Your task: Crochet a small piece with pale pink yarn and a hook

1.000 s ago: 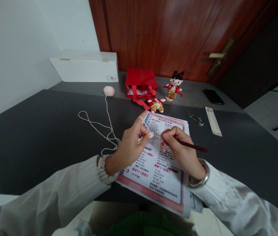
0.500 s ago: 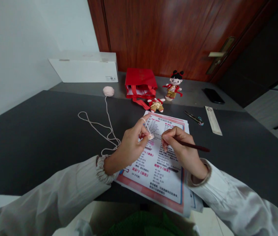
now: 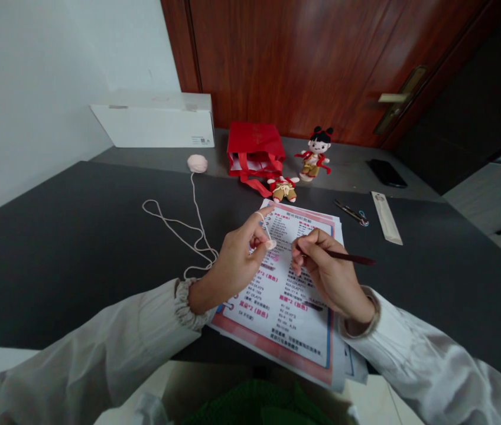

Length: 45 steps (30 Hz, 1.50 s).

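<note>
Over stacked sheets (image 3: pixel 299 330), with "*2" legible after red Chinese headings, one pale yarn piece (image 3: pixel 270 244) is pinched by the left hand (image 3: pixel 233 262) and, at its three o'clock, one dark-handled tool (image 3: pixel 352 257) is clasped by the right hand (image 3: pixel 330 271). Beyond, one doll body (image 3: pixel 284 189) is seen at twelve o'clock, one phone (image 3: pixel 387 173) at two, one yarn ball (image 3: pixel 197 163) at eleven, one doll (image 3: pixel 314 156) at one and one red bag (image 3: pixel 254 140) at twelve.
</note>
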Each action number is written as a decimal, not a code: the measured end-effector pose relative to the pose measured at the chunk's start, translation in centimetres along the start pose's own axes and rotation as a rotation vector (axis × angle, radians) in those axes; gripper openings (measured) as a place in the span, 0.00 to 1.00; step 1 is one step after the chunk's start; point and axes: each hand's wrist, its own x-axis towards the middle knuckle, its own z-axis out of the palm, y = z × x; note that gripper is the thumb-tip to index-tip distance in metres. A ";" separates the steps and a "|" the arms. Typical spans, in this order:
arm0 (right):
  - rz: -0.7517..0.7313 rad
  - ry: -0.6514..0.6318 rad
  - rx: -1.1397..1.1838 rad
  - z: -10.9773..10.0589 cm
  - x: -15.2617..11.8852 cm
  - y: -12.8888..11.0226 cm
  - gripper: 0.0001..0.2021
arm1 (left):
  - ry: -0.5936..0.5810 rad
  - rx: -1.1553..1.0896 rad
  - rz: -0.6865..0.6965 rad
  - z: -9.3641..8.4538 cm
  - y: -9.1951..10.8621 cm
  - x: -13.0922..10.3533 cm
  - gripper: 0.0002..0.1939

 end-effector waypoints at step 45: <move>0.258 -0.110 0.537 -0.7 0.8 -1.0 0.07 | -0.270 -0.741 -0.347 -0.2 -0.1 0.9 0.36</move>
